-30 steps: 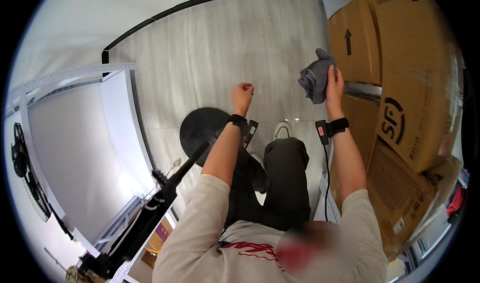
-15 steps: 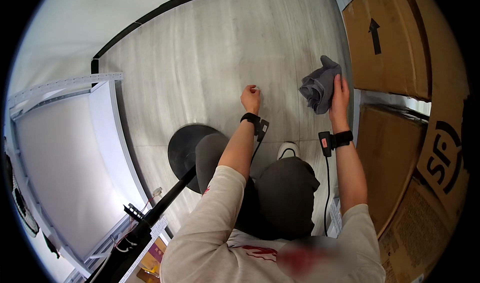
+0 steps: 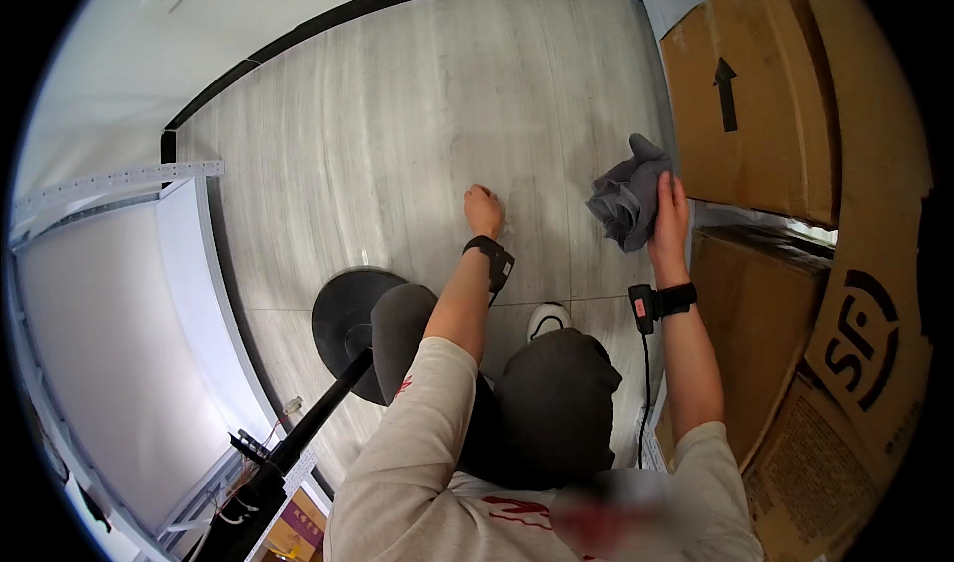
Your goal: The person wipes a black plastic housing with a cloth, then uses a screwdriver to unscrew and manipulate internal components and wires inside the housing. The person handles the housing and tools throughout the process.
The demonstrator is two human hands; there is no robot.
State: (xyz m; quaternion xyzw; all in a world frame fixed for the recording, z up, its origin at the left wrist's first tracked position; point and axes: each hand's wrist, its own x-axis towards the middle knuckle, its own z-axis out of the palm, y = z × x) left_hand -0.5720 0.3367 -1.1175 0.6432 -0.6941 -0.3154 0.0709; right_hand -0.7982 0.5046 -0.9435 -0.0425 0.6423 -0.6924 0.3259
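Note:
A crumpled dark grey cloth (image 3: pixel 628 199) is bunched in my right hand (image 3: pixel 670 222), whose fingers lie along its right side, close to the cardboard boxes. My left hand (image 3: pixel 483 211) is over the pale floor, left of the cloth and apart from it. Its fingers are curled in and the back of the hand faces up, so whatever may be inside them is hidden. Each wrist carries a black strap with a small device, and a cable hangs from the right one.
Brown cardboard boxes (image 3: pixel 750 105) are stacked on the right. White metal shelving (image 3: pixel 214 284) stands at the left. A black round base (image 3: pixel 338 309) with a slanting pole is beside my left knee. Wood-look floor (image 3: pixel 397 145) reaches the far wall's black skirting.
My left hand has turned over, its back now upward, and shifted slightly left. My right hand still holds the cloth. The whole view has shifted a little.

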